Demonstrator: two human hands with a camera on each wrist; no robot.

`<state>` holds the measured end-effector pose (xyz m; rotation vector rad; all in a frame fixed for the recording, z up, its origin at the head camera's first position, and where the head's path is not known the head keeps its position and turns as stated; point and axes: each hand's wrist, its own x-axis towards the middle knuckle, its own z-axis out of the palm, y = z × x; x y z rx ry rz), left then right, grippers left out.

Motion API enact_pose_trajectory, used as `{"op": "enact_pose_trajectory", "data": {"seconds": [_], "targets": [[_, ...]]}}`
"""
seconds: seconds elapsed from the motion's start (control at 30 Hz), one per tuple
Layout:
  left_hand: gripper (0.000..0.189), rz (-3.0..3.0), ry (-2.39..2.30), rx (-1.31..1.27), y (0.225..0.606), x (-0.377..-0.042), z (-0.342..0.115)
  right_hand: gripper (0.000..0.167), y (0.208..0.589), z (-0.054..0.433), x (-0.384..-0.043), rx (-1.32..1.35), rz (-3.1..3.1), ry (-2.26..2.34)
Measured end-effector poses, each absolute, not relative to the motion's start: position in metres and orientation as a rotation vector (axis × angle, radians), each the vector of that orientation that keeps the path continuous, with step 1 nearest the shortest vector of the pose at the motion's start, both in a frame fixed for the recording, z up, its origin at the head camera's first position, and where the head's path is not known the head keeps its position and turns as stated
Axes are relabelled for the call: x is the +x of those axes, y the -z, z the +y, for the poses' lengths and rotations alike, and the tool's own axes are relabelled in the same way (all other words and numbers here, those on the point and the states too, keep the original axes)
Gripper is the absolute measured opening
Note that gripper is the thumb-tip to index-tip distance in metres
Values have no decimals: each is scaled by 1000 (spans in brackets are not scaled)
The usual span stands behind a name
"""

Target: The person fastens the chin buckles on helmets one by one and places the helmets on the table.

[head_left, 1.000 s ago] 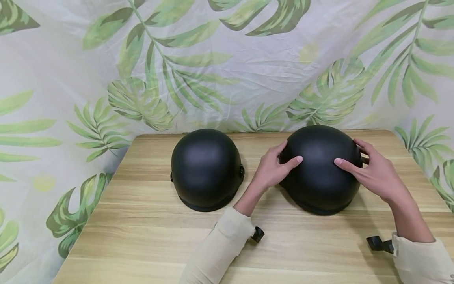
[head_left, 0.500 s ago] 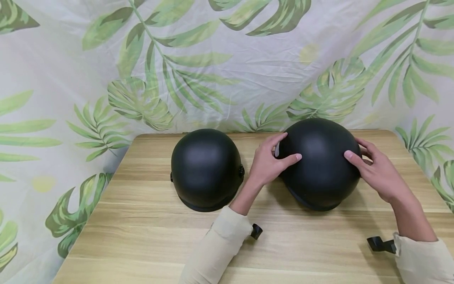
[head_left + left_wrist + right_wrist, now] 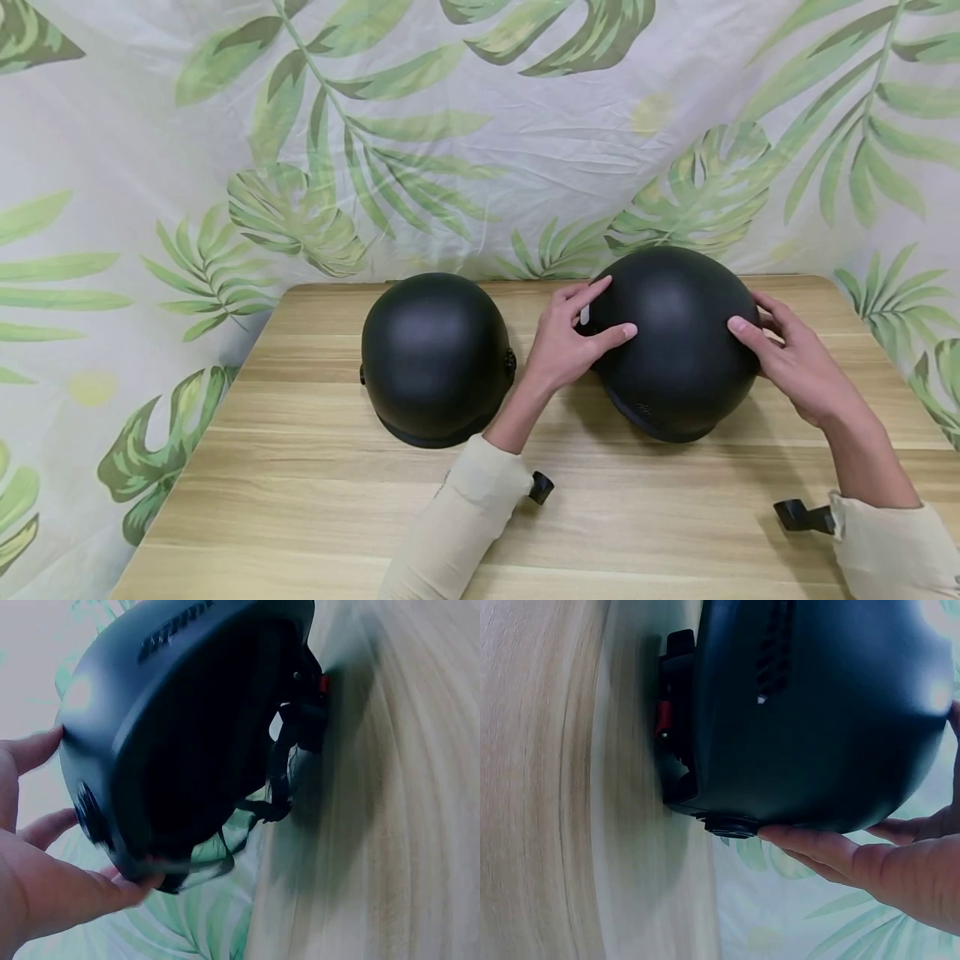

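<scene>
A black helmet (image 3: 678, 342) is held at the table's right side, tilted with its left side raised. My left hand (image 3: 562, 343) grips its left side, thumb on the shell and fingers at the rim. On the opposite side my right hand (image 3: 793, 360) holds it, thumb on the shell and other fingers partly hidden behind. In the left wrist view the helmet's dark hollow and chin strap (image 3: 277, 780) show. A red part (image 3: 664, 718) at the lower edge sits close to the tabletop in the right wrist view; whether it touches, I cannot tell.
A second black helmet (image 3: 435, 358) stands upright to the left, near my left forearm. Both stand over a wood-grain table (image 3: 300, 500). A leaf-printed cloth (image 3: 525, 167) hangs behind the table's back edge.
The right helmet has risen and tilted, its left rim coming up off the table and vent slots appearing low on the shell. My right thumb has shifted right. The left helmet has stayed put.
</scene>
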<state>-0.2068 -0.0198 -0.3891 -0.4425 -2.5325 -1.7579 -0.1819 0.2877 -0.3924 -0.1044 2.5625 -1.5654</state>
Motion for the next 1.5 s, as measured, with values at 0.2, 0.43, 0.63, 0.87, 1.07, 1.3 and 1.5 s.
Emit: {"op": "enact_pose_trajectory", "data": {"seconds": [0.2,0.43,0.63,0.87,1.07,1.3,1.5], "targets": [[70,-2555,1703,-451,387,-209,-22,78,391,288,-180,-123,2522,1587],[73,-2517,1695,-445,383,-207,-21,81,387,283,-179,-92,2573,1514],[73,-2484,1676,-456,379,-204,-19,83,383,279,-177,-80,2630,1518],[71,-2491,1664,-469,375,-200,-17,85,378,276,-173,-92,2727,1466],[67,-2408,1730,-563,371,-198,-20,80,378,277,-172,-141,2762,1474],[66,-2234,1817,-666,372,-201,-21,70,382,279,-173,-195,2754,1512],[69,-2222,1840,-620,373,-199,-19,71,380,277,-171,-153,2742,1527]]}}
